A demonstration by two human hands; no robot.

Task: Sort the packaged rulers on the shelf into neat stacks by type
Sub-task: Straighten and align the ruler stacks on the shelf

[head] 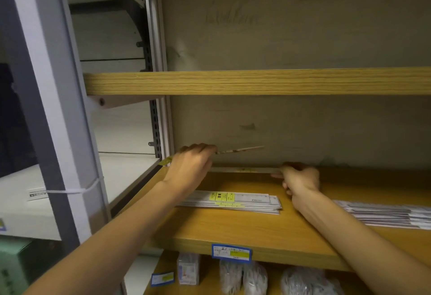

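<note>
left hand (pixel 190 166): up at the back left of the shelf, fingers curled round a thin ruler (pixel 240 150) that's lifted off the board and sticks out to the right, blurry so can't read the type
right hand (pixel 299 178): further right, fingers curled onto the end of a long flat ruler (pixel 245 170) lying along the back edge where the shelf meets the wall
middle stack (pixel 233 201): packaged rulers with yellow labels, lying flat between the two arms, a bit fanned at the right end, partly under the left forearm
right stack (pixel 387 215): more packaged rulers, grey and white, off to the right of the right arm, running out of view
shelf (pixel 233 231): wooden board, blue and yellow price tag (pixel 231 252) on its front edge
below: bagged items (pixel 254 278) and a small box (pixel 188 269) on the lower shelf
upper shelf (pixel 256 82): only its front edge shows
</note>
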